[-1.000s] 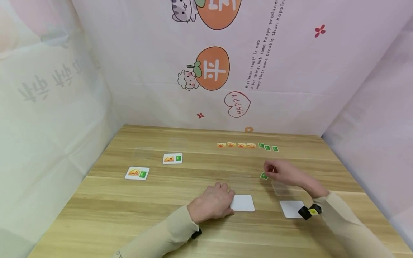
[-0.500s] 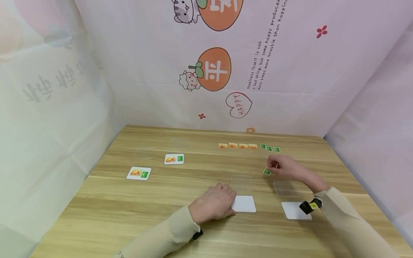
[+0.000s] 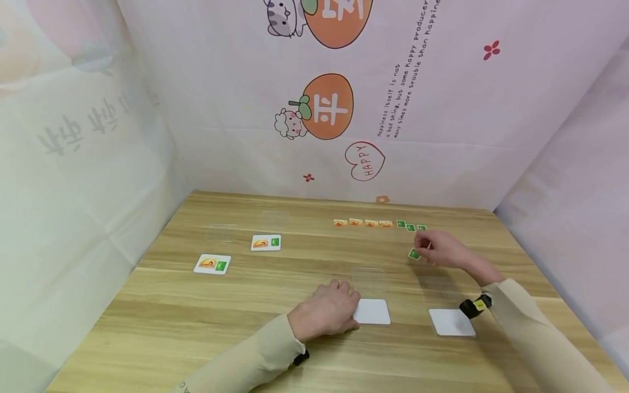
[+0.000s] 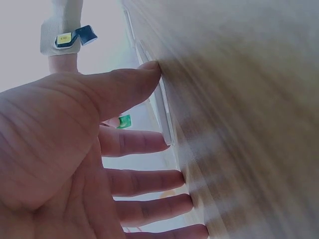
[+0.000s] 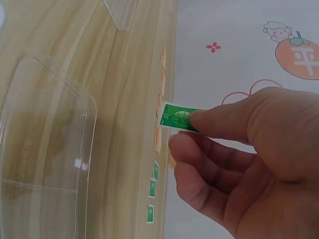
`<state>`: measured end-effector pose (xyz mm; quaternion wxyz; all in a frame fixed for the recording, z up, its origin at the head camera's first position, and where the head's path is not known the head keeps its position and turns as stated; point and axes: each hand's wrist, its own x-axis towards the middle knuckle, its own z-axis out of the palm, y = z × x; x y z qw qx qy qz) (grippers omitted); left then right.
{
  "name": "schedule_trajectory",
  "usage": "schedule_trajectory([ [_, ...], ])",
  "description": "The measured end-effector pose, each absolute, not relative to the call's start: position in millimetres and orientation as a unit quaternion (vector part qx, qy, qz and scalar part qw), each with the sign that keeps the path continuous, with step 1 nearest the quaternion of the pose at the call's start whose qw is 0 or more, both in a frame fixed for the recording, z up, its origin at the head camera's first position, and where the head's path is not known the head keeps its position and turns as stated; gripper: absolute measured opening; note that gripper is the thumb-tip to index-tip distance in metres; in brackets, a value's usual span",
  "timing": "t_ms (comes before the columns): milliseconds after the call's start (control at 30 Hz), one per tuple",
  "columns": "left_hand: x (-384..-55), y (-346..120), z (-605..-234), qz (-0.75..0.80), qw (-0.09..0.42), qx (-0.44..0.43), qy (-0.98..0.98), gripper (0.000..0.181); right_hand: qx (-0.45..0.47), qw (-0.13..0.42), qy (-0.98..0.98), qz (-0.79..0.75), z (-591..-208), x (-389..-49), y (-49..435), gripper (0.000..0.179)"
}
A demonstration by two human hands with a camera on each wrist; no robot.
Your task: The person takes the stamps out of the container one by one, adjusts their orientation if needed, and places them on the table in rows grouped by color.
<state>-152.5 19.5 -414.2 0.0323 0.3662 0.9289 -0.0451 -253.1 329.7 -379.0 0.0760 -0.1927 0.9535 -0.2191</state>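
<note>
My right hand (image 3: 444, 249) pinches a small green stamp-like piece (image 5: 177, 117) with a white border and a globe print between thumb and forefinger. It holds the piece above the table. Beyond it lie several similar green pieces (image 3: 410, 227) beside a row of orange ones (image 3: 363, 223). My left hand (image 3: 328, 310) holds the left end of a flat white rectangular case (image 3: 372, 311), thumb at one corner and forefinger at the other. Its other fingertips touch the wood in the left wrist view. A second white case (image 3: 451, 323) lies under my right wrist.
Clear plastic lids lie behind the white cases, one large in the right wrist view, a lid (image 5: 47, 149). At the left are two cases with orange and green pieces on them, a nearer case (image 3: 212, 264) and a farther case (image 3: 266, 243). A printed cloth (image 3: 236, 109) hangs behind the table.
My right hand has moved away from me and slightly right with the green stamp-like piece, toward the row of pieces. My left hand stays on the white case.
</note>
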Motion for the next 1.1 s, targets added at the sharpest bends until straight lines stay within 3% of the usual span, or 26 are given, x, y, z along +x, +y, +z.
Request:
schedule_trajectory([
  [1100, -154, 20, -416, -0.046, 0.035, 0.366, 0.929, 0.049, -0.158, 0.074, 0.953, -0.249, -388, -277, 356, 0.006],
])
